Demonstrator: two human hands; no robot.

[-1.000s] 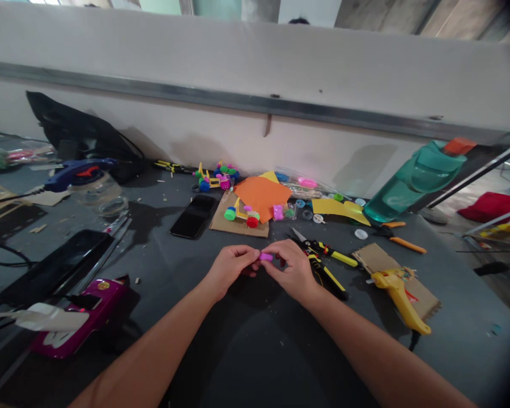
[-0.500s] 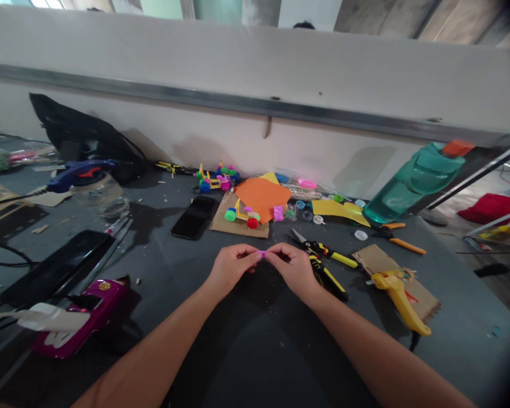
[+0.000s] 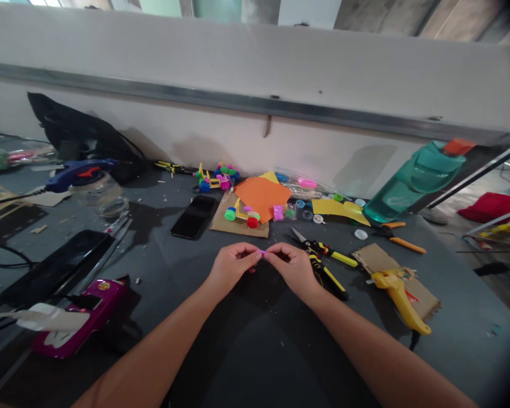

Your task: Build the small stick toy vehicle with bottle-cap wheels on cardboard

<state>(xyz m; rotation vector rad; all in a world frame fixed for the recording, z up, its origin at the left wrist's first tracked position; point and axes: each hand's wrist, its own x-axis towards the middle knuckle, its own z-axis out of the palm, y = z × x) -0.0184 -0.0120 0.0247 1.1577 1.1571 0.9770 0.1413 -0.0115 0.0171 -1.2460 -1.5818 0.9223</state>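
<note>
Between the fingertips of both hands is a small purple piece (image 3: 262, 253), mostly hidden, perhaps modelling clay. My left hand (image 3: 234, 266) pinches its left end, and my right hand (image 3: 292, 268) pinches the other, with the fingertips nearly meeting. Beyond them a small toy vehicle (image 3: 243, 214) with green and red wheels and a yellow frame rests on a cardboard piece (image 3: 221, 222). A pink packet (image 3: 278, 213) lies beside it on orange paper (image 3: 263, 195). Just right of my right hand are scissors (image 3: 318, 246) and a yellow-black handled tool (image 3: 329, 279).
A phone (image 3: 194, 217) lies left of the cardboard. At right stand a teal bottle (image 3: 402, 187) and a yellow glue gun (image 3: 397, 294) on cardboard. To the left are a purple power strip (image 3: 106, 306), cables, a black power bank-like slab (image 3: 59, 266) and a blue glue gun (image 3: 83, 174).
The hands stay in nearly the same place, still pinching the purple piece; less of it shows between the fingertips. Nothing else on the table has visibly moved.
</note>
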